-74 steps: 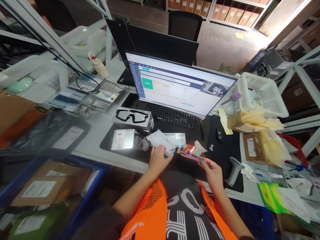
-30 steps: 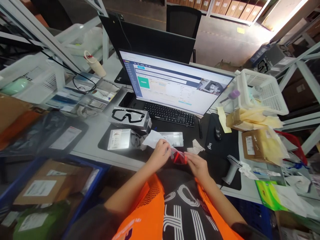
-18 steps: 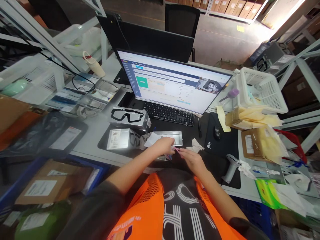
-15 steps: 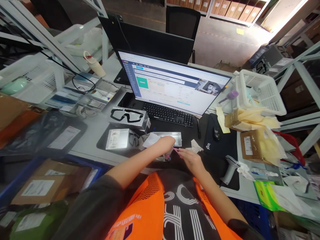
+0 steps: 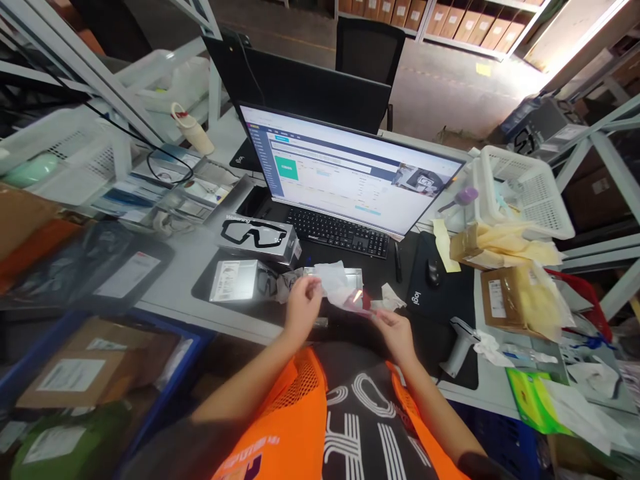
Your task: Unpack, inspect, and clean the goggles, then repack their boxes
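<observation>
My left hand (image 5: pixel 303 307) is closed in a pinch at the left edge of a thin white sheet (image 5: pixel 333 280), which looks like tissue or cloth. Beside that sheet, my right hand (image 5: pixel 395 331) pinches the right end of a shiny reddish lens (image 5: pixel 359 299). The sheet covers part of the lens, so its full outline is hidden. Behind both hands lies an open silver box (image 5: pixel 356 273), partly covered by the sheet. Crumpled tissue (image 5: pixel 393 297) rests just beyond my right fingers.
Two silver boxes, one printed with glasses (image 5: pixel 257 239) and one with a label (image 5: pixel 233 281), stand at left. Behind are a keyboard (image 5: pixel 335 232) and monitor (image 5: pixel 340 173). To the right are a mouse (image 5: pixel 433 272), a barcode scanner (image 5: pixel 459 347) and a white basket (image 5: pixel 530 193).
My left hand has moved left and back from over the silver box. The white sheet now stretches right to the lens, which shows more between my hands.
</observation>
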Available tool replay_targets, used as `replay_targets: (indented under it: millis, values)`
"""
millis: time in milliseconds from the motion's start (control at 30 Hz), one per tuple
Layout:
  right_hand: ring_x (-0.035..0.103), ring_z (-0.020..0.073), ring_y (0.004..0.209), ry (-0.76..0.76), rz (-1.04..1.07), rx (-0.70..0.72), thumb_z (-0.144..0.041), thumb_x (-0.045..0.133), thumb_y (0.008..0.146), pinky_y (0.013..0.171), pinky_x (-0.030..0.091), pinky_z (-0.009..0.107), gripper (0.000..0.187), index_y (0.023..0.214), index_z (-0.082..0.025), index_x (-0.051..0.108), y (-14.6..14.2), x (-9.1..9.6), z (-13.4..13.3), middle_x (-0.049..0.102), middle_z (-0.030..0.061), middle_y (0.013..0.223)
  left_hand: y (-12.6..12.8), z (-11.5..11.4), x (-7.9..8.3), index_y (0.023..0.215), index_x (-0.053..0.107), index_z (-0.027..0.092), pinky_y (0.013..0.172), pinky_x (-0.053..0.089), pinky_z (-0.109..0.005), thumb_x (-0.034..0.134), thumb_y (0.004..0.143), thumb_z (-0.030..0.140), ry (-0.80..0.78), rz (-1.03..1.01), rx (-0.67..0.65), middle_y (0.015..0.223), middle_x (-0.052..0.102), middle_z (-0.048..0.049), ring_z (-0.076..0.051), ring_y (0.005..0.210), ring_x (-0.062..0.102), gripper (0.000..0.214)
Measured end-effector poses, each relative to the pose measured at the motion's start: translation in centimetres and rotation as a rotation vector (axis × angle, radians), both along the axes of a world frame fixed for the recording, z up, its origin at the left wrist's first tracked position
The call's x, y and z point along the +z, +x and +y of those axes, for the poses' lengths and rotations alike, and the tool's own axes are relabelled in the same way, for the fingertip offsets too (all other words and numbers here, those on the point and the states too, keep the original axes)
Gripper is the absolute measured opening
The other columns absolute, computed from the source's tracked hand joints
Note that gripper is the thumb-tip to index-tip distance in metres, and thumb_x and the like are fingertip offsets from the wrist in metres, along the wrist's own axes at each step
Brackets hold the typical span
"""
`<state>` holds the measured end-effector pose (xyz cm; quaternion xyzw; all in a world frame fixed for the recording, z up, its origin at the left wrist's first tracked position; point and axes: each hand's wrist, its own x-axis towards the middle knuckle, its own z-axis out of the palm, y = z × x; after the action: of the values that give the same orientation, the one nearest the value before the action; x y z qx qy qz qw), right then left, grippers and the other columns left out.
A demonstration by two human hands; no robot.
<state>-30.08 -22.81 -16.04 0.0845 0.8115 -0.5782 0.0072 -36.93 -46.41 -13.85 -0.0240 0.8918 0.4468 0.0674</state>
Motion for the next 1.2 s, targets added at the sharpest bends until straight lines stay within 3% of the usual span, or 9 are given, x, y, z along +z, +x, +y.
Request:
replay_targets:
  millis: [100, 200, 333, 433, 633, 733, 867, 1100, 1200]
  values:
    - [0.077, 0.028, 0.082, -0.036, -0.034, 0.006, -0.041, 0.068, 0.085, 0.073, 0.063, 0.04, 0.029, 0.093, -0.017, 0.082, 0.4, -0.4, -0.7, 0.08, 0.0125, 0.092, 3.4, -0.7, -1.6, 0.074, 0.065, 0.019, 0.059, 0.043, -0.027, 0.061, 0.083, 0.031, -0.046, -0.095, 0.032, 0.069, 0.064, -0.0022, -0.017, 0.063, 0.059, 0.015]
    - [0.077, 0.0269, 0.082, -0.04, -0.021, 0.045, -0.04, 0.07, 0.081, 0.074, 0.062, 0.037, 0.025, 0.086, -0.019, 0.082, 0.5, -0.4, -1.8, 0.08, 0.0119, 0.093, 4.8, 0.4, -2.8, 0.06, 0.062, 0.02, 0.051, 0.034, -0.025, 0.072, 0.075, 0.042, -0.07, -0.167, -0.007, 0.058, 0.062, 0.0003, -0.015, 0.053, 0.056, 0.028]
    - [0.076, 0.0258, 0.083, -0.002, 0.039, 0.115, -0.039, 0.07, 0.079, 0.072, 0.062, 0.035, 0.021, 0.081, -0.021, 0.082, 0.8, -0.1, -2.9, 0.079, 0.0117, 0.093, 4.4, 2.1, -3.3, 0.063, 0.061, 0.02, 0.054, 0.03, -0.026, 0.059, 0.089, 0.047, -0.117, -0.14, 0.04, 0.064, 0.064, -0.0039, -0.018, 0.059, 0.058, 0.037]
    - [0.076, 0.026, 0.084, 0.032, 0.078, 0.151, -0.04, 0.07, 0.079, 0.071, 0.063, 0.035, 0.021, 0.082, -0.022, 0.082, 1.1, 0.0, -3.1, 0.079, 0.0115, 0.095, 4.2, 2.5, -3.2, 0.065, 0.057, 0.02, 0.059, 0.034, -0.027, 0.047, 0.096, 0.035, -0.113, -0.067, 0.011, 0.07, 0.063, -0.0051, -0.018, 0.065, 0.059, 0.035]
    - [0.076, 0.0283, 0.091, 0.104, 0.127, 0.066, -0.035, 0.067, 0.084, 0.084, 0.062, 0.043, 0.02, 0.084, -0.022, 0.082, 1.3, 0.0, -3.1, 0.079, 0.0122, 0.095, 5.3, 2.9, -2.2, 0.066, 0.053, 0.022, 0.067, 0.041, -0.027, 0.052, 0.091, 0.026, -0.037, 0.088, -0.245, 0.077, 0.062, -0.0039, -0.018, 0.073, 0.059, 0.025]
    - [0.073, 0.0292, 0.104, 0.162, 0.173, 0.021, -0.031, 0.063, 0.089, 0.091, 0.06, 0.046, 0.02, 0.087, -0.022, 0.08, 1.3, 0.8, -3.2, 0.077, 0.0128, 0.109, 5.6, 2.3, -1.6, 0.07, 0.05, 0.022, 0.068, 0.042, -0.029, 0.039, 0.097, 0.026, -0.053, 0.143, -0.247, 0.077, 0.059, -0.0045, -0.019, 0.073, 0.057, 0.03]
    - [0.063, 0.0294, 0.124, 0.363, 0.339, 0.095, -0.02, 0.055, 0.093, 0.104, 0.054, 0.047, 0.023, 0.097, -0.023, 0.078, 1.4, 2.2, -3.3, 0.072, 0.0114, 0.124, 6.1, 1.4, -0.7, 0.075, 0.048, 0.023, 0.066, 0.039, -0.03, 0.029, 0.1, 0.026, -0.111, 0.208, -0.186, 0.076, 0.054, -0.0047, -0.019, 0.071, 0.054, 0.032]
    - [0.054, 0.0317, 0.134, 0.583, 0.495, 0.141, -0.014, 0.055, 0.092, 0.114, 0.043, 0.055, 0.023, 0.101, -0.022, 0.075, 0.3, 2.9, -3.8, 0.065, 0.0137, 0.134, 6.4, 2.7, 1.5, 0.07, 0.052, 0.022, 0.054, 0.027, -0.031, 0.044, 0.093, 0.025, -0.171, 0.316, -0.339, 0.069, 0.055, -0.0054, -0.016, 0.057, 0.047, 0.025]
    - [0.038, 0.0325, 0.145, 0.579, 0.557, 0.178, -0.009, 0.053, 0.089, 0.118, 0.033, 0.062, 0.024, 0.088, -0.021, 0.073, -0.7, 3.8, -3.8, 0.058, 0.0117, 0.143, 6.0, 3.3, 3.2, 0.067, 0.053, 0.022, 0.056, 0.029, -0.032, 0.046, 0.093, 0.025, -0.186, 0.342, -0.381, 0.068, 0.057, -0.006, -0.017, 0.059, 0.049, 0.026]
